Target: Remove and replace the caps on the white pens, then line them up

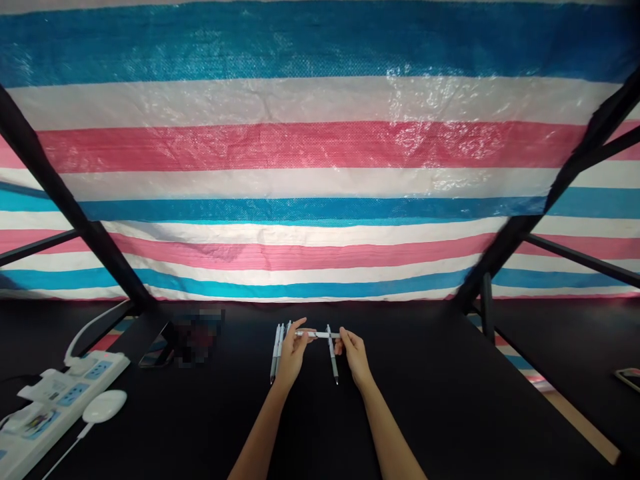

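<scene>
Between my two hands a white pen [325,335] is held level above the black table [430,400]. My left hand [295,350] pinches its left end, and my right hand [353,350] has closed fingers around its right end. Below the held pen, a second pen [333,363], white with a grey grip, lies on the table pointing toward me. Several similar pens [275,353] lie side by side just left of my left hand, which partly hides them.
At the left are a white power strip [65,397] with plugs, a round white charger [105,405] on a cable and a dark phone [159,347]. Another phone [629,379] lies at the far right. Black frame bars and a striped sheet [300,147] stand behind.
</scene>
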Demonstrator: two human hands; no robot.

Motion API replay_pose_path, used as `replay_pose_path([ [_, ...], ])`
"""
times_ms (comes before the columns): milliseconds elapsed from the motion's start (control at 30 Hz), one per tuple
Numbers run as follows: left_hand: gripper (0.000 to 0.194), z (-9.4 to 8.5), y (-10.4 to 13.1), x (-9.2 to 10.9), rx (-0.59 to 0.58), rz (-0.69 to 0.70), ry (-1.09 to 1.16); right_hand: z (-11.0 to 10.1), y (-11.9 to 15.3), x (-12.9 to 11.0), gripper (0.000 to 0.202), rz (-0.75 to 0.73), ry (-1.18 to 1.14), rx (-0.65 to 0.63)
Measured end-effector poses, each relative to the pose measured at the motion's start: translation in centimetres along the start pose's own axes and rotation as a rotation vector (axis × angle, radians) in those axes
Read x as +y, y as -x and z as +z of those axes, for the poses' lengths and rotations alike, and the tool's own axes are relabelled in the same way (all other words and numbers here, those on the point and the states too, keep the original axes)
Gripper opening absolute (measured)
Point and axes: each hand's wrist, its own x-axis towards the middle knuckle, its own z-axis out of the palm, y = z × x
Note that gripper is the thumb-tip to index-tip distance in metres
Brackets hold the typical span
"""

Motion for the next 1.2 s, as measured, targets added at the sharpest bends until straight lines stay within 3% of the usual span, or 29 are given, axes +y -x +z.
replay_pose_path([
  [133,0.043,0.2,-0.5,-0.4,0.064,-0.02,0.027,0.0,-0.2,0.3,0.049,-0.009,0.008,-0.042],
  [367,0.05,-0.7,-1.1,-0.1,0.059,-0.085,0.001,-0.3,0.0,0.4,0.048,-0.07,0.164,-0.141],
  [633,0.058,-1.2,-1.2,0.3,0.05,-0.214,0.019,0.0,0.4,-0.2,0.043,-0.153,0.348,-0.126],
  [833,0.045,-1.9,-1.8,1.0,0.022,-0.378,-0.041,0.2,0.7,-0.5,0.039,-0.2,0.395,-0.115],
  [933,0.036,-1.6,-1.8,1.5,-0.05,-0.217,-0.204,0.0,0.4,-0.3,0.04,-0.175,0.258,-0.095],
  [1067,0.024,-1.4,-1.4,2.2,-0.134,0.224,-0.599,-0.3,0.1,-0.2,0.041,-0.111,0.074,-0.062],
  [1200,0.026,-1.9,-1.3,2.4,-0.191,0.594,-0.913,-0.5,-0.1,-0.2,0.042,-0.094,0.003,-0.075],
])
